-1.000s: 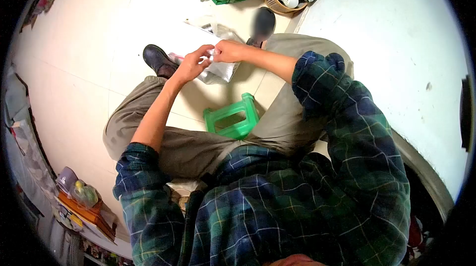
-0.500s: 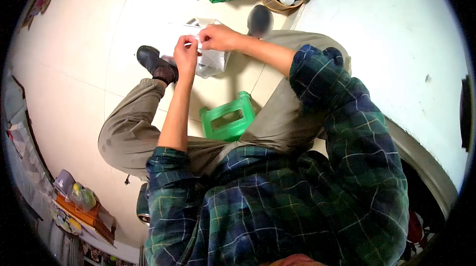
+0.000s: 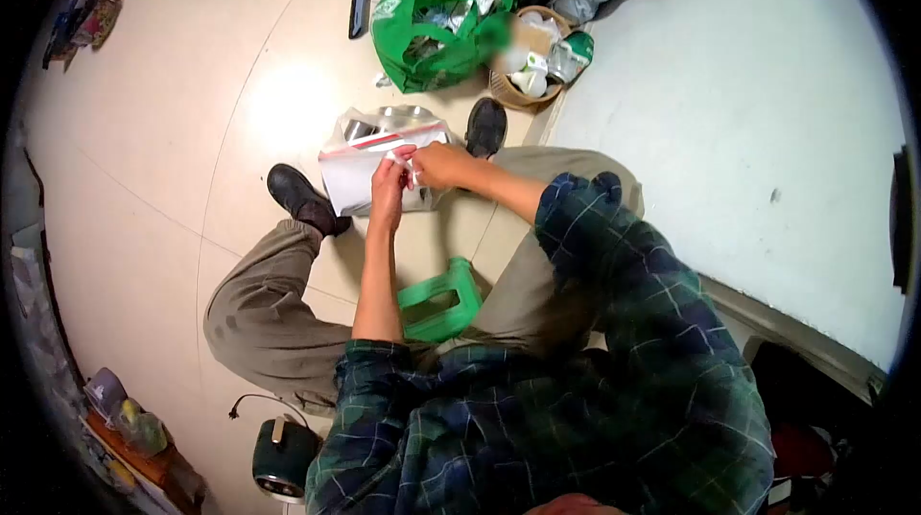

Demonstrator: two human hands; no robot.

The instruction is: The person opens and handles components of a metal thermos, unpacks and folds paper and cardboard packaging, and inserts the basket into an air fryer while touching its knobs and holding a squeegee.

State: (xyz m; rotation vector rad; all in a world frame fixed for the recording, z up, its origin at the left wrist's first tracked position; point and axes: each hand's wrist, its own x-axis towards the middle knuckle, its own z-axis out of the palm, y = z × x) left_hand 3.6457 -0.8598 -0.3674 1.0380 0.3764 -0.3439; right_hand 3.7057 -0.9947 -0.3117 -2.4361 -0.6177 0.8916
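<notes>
Bag (image 3: 353, 175) lies beneath left hand (image 3: 388, 191) and right hand (image 3: 443, 166), which grip 1 white item (image 3: 397, 159).

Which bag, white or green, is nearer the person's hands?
The red-striped white bag, partly behind the left hand and right hand; the green bag sits farther off, beside the basket.

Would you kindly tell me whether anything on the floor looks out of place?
Two small things: a pale scrap lies loose beside the green bag, like stray litter, and the appliance has its plug lying on the floor. I see no spill.
</notes>
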